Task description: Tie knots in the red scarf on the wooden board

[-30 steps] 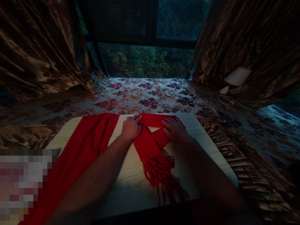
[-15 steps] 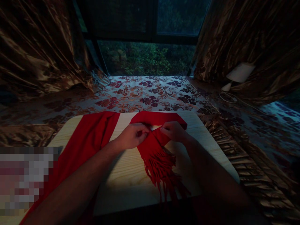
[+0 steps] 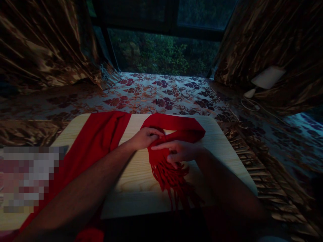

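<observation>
A red fringed scarf (image 3: 174,121) lies on the pale wooden table (image 3: 133,188), bent into a loop with one part crossing over another. Its fringe (image 3: 174,178) spreads toward me. At the left of the crossing, my left hand (image 3: 147,137) pinches the scarf's edge with its fingertips. My right hand (image 3: 183,151) is over the fringed end, index finger stretched out to the left along the cloth and the other fingers loosely bent apart. A wide strip of red cloth (image 3: 101,134) runs down the table's left side, partly under my left forearm; whether it joins the loop cannot be seen.
A blurred-out patch (image 3: 30,178) covers something on the table's left edge. Beyond the table lies a flower-patterned cover (image 3: 161,90) below a window. Brown curtains (image 3: 45,43) hang at both sides. A white lamp (image 3: 268,77) with a cord leans at the right.
My right hand has let go of the scarf's upper edge and come down toward the fringe, index finger now extended. My left hand stays at the crossing. The view has tilted slightly.
</observation>
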`<state>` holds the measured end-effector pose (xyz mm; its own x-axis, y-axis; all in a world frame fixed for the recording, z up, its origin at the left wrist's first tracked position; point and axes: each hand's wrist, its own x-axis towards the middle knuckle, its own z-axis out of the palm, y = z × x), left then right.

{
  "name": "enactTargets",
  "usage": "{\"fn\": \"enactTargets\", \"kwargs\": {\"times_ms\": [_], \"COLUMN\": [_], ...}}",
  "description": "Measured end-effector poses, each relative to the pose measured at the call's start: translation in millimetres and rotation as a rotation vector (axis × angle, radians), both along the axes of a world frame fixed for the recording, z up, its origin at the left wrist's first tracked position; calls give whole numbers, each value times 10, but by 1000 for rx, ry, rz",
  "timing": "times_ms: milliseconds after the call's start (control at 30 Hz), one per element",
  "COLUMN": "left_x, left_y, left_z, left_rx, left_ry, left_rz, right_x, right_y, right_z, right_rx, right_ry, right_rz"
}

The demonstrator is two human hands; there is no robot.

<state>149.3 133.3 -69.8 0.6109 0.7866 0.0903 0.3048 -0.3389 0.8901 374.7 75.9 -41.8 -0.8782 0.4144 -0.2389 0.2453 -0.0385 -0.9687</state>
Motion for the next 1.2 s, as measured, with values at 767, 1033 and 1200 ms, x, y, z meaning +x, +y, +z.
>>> {"fn": "enactTargets", "kwargs": {"times_ms": [767,1033,1200], "left_x": [-68,-74,-63], "left_y": [-41,-33,-19], "left_z": [31,35,16], "left_rx": [244,271,280], "left_ry": [163,148,142], "left_rz": [-228,-255,-268], "right_x": [-401,-389,-217], "right_y": [-886,-1403,-1394], "right_z": [251,256,581], "right_rx": [928,839,528], "right_ry": [-660,-606,-622], "right_rz": [-178,241,323]}}
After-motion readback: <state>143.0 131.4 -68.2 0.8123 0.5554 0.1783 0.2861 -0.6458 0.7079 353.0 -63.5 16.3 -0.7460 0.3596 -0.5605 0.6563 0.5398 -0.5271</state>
